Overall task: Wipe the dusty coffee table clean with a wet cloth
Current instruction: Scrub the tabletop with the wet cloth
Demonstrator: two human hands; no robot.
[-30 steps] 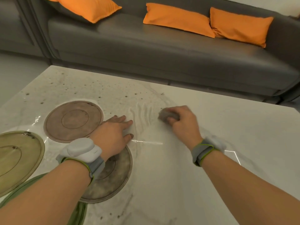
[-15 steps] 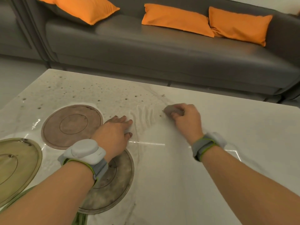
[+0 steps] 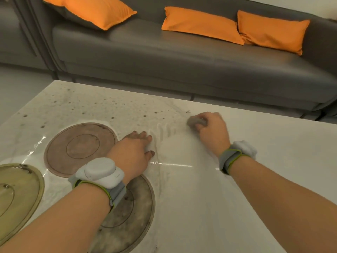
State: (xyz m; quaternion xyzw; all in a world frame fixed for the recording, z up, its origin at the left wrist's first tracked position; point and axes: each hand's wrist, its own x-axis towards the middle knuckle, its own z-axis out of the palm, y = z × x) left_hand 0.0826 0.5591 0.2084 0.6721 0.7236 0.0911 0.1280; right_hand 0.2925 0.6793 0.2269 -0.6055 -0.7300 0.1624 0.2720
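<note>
The white marble coffee table (image 3: 237, 207) fills the lower half of the view; its far left part is dusty and speckled, with finger streaks in the dust between my hands. My right hand (image 3: 211, 132) presses a small bunched grey cloth (image 3: 196, 121) onto the tabletop near the far middle. My left hand (image 3: 134, 152) lies flat on the table, fingers spread, holding nothing, just left of the streaks.
Three round dusty discs lie on the left: a brown disc (image 3: 80, 148), a dark disc (image 3: 127, 216) under my left wrist, and an olive disc (image 3: 18, 196) at the left edge. A grey sofa (image 3: 182, 66) with orange cushions (image 3: 200, 24) stands beyond the table.
My right hand has pushed the cloth farther away and slightly right across the table. The left hand has stayed flat in place.
</note>
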